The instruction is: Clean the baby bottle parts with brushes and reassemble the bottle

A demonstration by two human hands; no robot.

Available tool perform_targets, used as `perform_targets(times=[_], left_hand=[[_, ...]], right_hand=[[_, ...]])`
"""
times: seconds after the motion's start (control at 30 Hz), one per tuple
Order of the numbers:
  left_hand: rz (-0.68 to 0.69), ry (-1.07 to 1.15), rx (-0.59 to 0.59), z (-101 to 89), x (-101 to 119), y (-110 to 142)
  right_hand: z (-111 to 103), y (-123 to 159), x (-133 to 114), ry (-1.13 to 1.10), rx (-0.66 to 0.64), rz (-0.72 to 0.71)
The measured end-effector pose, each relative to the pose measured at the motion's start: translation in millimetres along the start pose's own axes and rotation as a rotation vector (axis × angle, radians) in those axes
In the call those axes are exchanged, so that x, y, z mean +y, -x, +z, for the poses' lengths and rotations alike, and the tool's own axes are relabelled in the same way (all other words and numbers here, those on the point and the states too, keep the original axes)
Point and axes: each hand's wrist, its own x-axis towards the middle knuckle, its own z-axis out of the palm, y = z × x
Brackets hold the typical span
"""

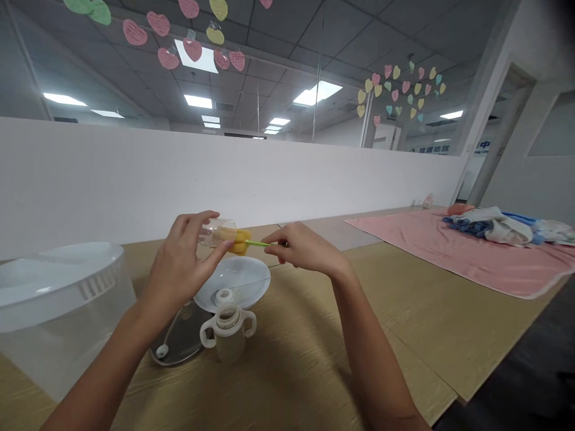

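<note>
Head view, twelve o'clock: the left hand [182, 257] rises from the lower left, its fingers [211, 216] wrapped around a clear bottle [218, 232] held on its side. The right hand [305, 248] comes in from the lower right, its fingers [281, 245] pinching the green handle [263, 243] of a brush, whose yellow sponge head [240, 241] sits at the bottle's mouth, not deep inside. So far the bottle is apart from the two-handled cup [228, 335], which stands on the table [404, 323] at six o'clock beside a white dish [238, 282]; the sponge has yet to go further in.
</note>
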Motion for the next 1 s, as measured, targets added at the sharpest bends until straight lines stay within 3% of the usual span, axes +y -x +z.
perform_targets(times=[0.17,0.23,0.4,0.47,0.73,1.0], left_hand=[[-0.095,-0.299,-0.154,-6.6,-14,-5],[-0.129,-0.429,-0.281,-6.7,-28,-5],[-0.243,-0.689,-0.953,3.5,-58,1],[-0.294,-0.731,-1.100,9.7,-60,3],[-0.321,-0.782,-1.149,23.0,-70,8],[-0.324,-0.765,-1.104,33.2,-85,14]], right_hand=[[2,-1,0,0.012,0.045,-0.045],[0,0,1,0.005,0.058,-0.033],[-7,5,-2,-0.055,0.054,0.025],[-9,7,-4,-0.069,0.057,0.037],[-7,6,-2,-0.064,0.038,0.035],[-7,5,3,-0.034,-0.019,0.022]])
